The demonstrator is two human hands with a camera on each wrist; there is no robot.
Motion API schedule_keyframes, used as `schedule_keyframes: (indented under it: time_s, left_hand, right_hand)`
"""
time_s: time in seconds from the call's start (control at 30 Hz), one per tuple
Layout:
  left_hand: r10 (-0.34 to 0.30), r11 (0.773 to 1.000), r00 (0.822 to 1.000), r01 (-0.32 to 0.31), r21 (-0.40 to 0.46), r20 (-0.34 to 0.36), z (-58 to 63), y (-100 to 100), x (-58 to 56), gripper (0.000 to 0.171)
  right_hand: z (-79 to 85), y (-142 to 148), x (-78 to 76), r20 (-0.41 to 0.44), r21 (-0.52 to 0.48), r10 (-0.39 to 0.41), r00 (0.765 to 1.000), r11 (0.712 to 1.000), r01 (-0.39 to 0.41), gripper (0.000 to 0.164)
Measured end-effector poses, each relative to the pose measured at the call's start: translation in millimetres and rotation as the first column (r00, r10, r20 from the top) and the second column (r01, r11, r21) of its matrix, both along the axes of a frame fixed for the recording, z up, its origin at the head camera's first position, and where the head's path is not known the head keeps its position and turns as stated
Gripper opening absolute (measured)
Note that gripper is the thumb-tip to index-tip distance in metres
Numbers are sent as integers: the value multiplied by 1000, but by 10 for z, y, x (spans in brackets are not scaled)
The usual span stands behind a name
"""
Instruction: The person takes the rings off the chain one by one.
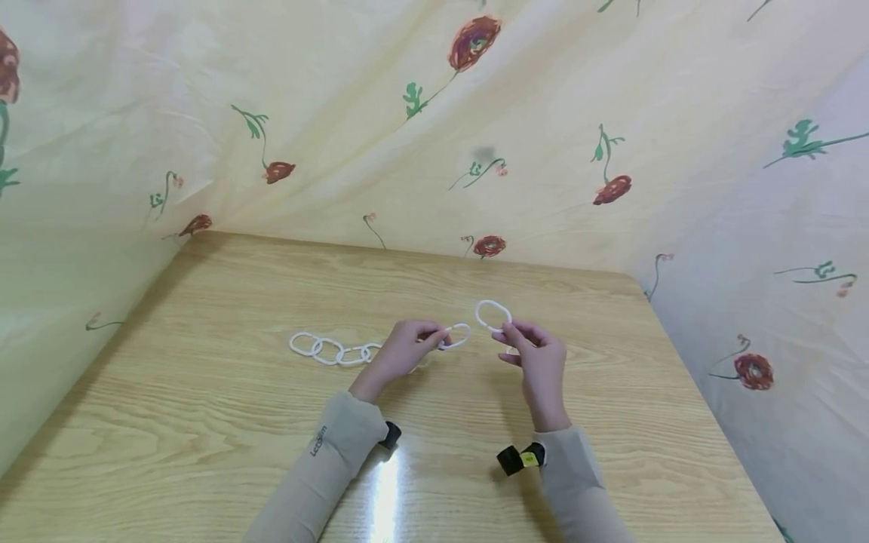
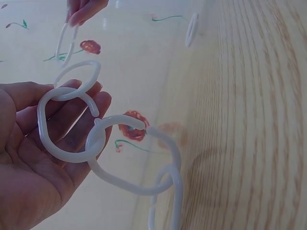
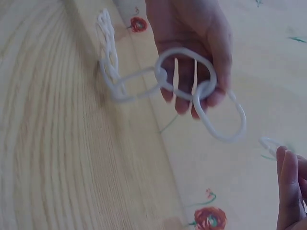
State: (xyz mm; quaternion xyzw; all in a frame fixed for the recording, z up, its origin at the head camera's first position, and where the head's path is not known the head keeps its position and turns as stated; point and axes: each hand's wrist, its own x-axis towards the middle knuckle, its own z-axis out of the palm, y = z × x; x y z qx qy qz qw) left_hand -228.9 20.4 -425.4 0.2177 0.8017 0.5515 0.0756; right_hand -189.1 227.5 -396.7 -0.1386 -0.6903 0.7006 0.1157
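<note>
Wearing pale sleeves (image 1: 339,445) closest to the head camera, dark lettering on the left one, black device (image 1: 509,461) at each cuff, yellow tag on the right one. Reaching both hands out over a wood-grain table (image 1: 448,467), past a bright glare streak on its surface.

Pinching the end link (image 3: 202,117) of a white chain (image 1: 339,356) between thumb and fingers of the left hand (image 1: 402,351). Pinching a separate white link (image 1: 477,309) by its lower edge in the right hand (image 1: 541,362). Holding both links raised off the table, near each other, not touching, separate one tilted more upright.

Hanging the second link (image 2: 41,124) from the end link, in front of the left palm, and showing a narrow split in it in the left wrist view. Trailing interlocked links from there down onto the table, leftward of the left hand, partly hidden by that hand in the head view.

Glimpsing a thin white ring-like piece (image 2: 192,31) low beyond the hands in the left wrist view; not making out what exactly.

Facing a cream cloth (image 1: 380,151) beyond the table's far edge, patterned with red flowers and green stems, wrapping round left and right sides too.
</note>
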Motion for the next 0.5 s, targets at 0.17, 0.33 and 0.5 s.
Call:
schedule_keyframes:
  time_s: [0.17, 0.33, 0.5]
  left_hand:
    - [1, 1000, 1000, -1, 7, 2, -6, 2, 4, 22]
    - [10, 1000, 1000, -10, 2, 0, -2, 7, 9, 21]
    - [17, 1000, 1000, -17, 6, 1, 1, 10, 9, 21]
  right_hand:
    - [-2, 175, -29, 5, -9, -50, 999, 999, 50, 11]
    - [-16, 343, -52, 34, 7, -99, 994, 995, 99, 11]
    - [-21, 489, -54, 69, 8, -129, 989, 992, 128, 7]
